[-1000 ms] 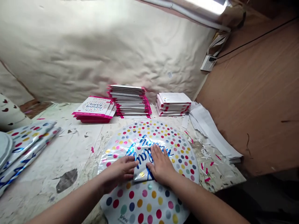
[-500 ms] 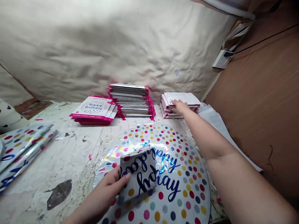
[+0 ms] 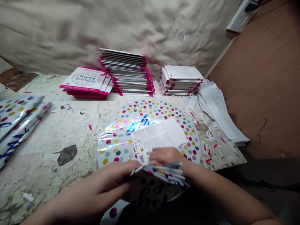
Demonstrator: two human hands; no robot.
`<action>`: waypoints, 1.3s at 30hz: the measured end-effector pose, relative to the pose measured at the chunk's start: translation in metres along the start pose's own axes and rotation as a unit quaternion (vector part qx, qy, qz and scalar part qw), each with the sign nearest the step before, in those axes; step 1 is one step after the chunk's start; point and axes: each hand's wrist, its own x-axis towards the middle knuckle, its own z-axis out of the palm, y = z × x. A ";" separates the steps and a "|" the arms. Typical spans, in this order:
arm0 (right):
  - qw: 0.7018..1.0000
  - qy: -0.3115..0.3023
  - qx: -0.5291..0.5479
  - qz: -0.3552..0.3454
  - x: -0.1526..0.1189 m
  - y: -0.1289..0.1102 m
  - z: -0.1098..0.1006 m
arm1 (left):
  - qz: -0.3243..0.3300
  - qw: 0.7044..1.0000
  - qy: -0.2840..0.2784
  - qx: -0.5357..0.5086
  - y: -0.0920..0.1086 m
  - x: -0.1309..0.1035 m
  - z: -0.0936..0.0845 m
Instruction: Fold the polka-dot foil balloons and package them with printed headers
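Observation:
My left hand (image 3: 112,182) grips the folded dotted foil balloon (image 3: 161,175) near the front edge of the table. Just above it, my right hand (image 3: 167,156) has its fingers on the lower edge of a white printed card sleeve (image 3: 154,137). That sleeve lies at a slant on a large round foil balloon (image 3: 126,147), which is spread flat with coloured dots and blue lettering. The right thumb is hidden.
Pink-edged packs (image 3: 85,79) lie at the back left, beside a tall stack of sleeves (image 3: 128,73). A shorter stack (image 3: 181,78) and loose white papers (image 3: 217,106) are on the right. Rolled foil balloons (image 3: 21,122) lie far left, paper scraps (image 3: 208,150) at right.
My right hand has come back from the short stack, and a white sleeve now lies on the round balloon. My left hand has brought the folded balloon lower and nearer. The view has tilted down.

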 end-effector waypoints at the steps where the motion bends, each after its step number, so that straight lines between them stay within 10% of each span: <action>1: 0.996 -0.023 0.077 0.029 -0.010 -0.002 -0.005 | 0.000 1.000 -0.008 0.015 0.005 0.009 0.002; 5: 0.954 -0.033 0.257 0.150 -0.031 0.001 -0.053 | -0.023 0.996 0.001 0.088 0.004 0.060 0.010; 9: 0.848 0.234 0.297 0.371 -0.054 0.039 -0.077 | -0.012 0.962 0.154 0.227 -0.023 0.110 0.013; 14: 0.761 0.390 0.289 0.431 -0.089 0.094 -0.082 | -0.057 0.907 -0.022 0.417 -0.038 0.125 0.021; 24: 0.756 0.412 0.275 0.429 -0.082 0.092 -0.070 | 0.222 0.846 0.084 0.477 -0.049 0.193 0.045; 31: 0.783 0.398 0.253 0.406 -0.095 0.074 -0.070 | 0.265 0.856 0.075 0.438 -0.045 0.188 0.039; 39: 0.825 0.246 0.323 0.394 -0.092 0.054 -0.085 | 0.331 0.816 0.098 0.463 -0.035 0.180 0.039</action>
